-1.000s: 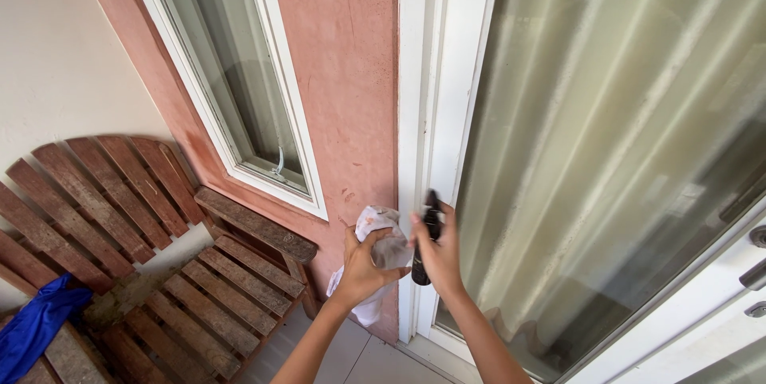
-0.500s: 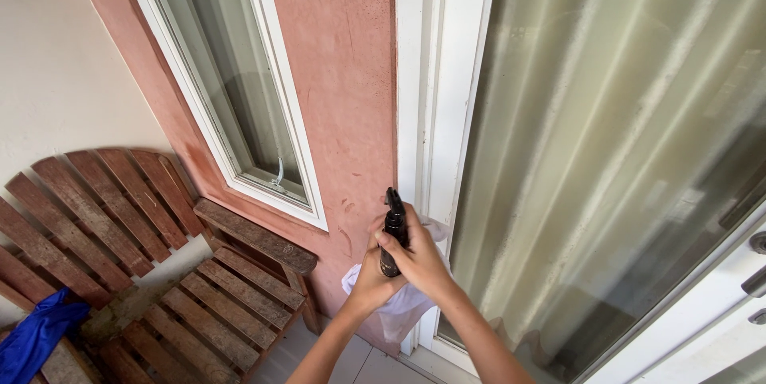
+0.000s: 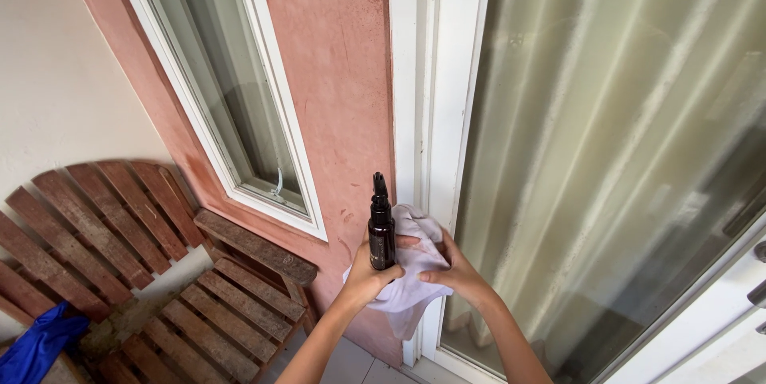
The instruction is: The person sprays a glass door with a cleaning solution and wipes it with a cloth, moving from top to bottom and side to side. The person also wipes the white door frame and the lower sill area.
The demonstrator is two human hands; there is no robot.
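Ahead of you on the right stands a glass door in a white frame, with pale curtain folds showing behind the pane. Left of the frame runs a strip of salmon-pink wall, and set in that wall is a narrow window with white trim, its latch visible near the lower corner. Lower left, against the cream wall, sits a slatted wooden chair of weathered reddish-brown boards, with a blue cloth draped over its near edge.

Your two hands meet low in the middle, in front of the door frame's foot. Between them hangs a white rag, bunched and drooping below your fingers. Your right hand has its fingers closed on the rag's right side, thumb pressed into the fabric. Your left hand is wrapped around the lower body of a dark spray bottle and also pinches the rag's left edge against it. The bottle stands upright, slim and nearly black, its nozzle cap at the top rising clear above your fingers, just left of the white frame and touching the rag behind it.
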